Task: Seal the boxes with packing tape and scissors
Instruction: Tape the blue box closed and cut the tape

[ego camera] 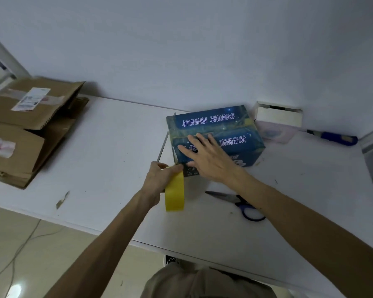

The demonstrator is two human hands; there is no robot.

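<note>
A blue printed box [228, 123] stands on the white table [108, 151], its top flaps closed. My right hand [205, 155] lies flat on the box's top near the front edge, fingers spread and straight. My left hand [159, 179] grips a yellow roll of packing tape [174, 194] just in front of the box's near left corner, with the tape's end at the box's front face. Scissors [239, 203] with blue handles lie on the table near my right forearm, partly hidden by it.
Brown cardboard boxes [26, 127] with open flaps sit at the table's left end. A small white box [278, 116] on a pink pack stands behind the blue box by the wall. A blue-handled tool [334, 137] lies at the far right.
</note>
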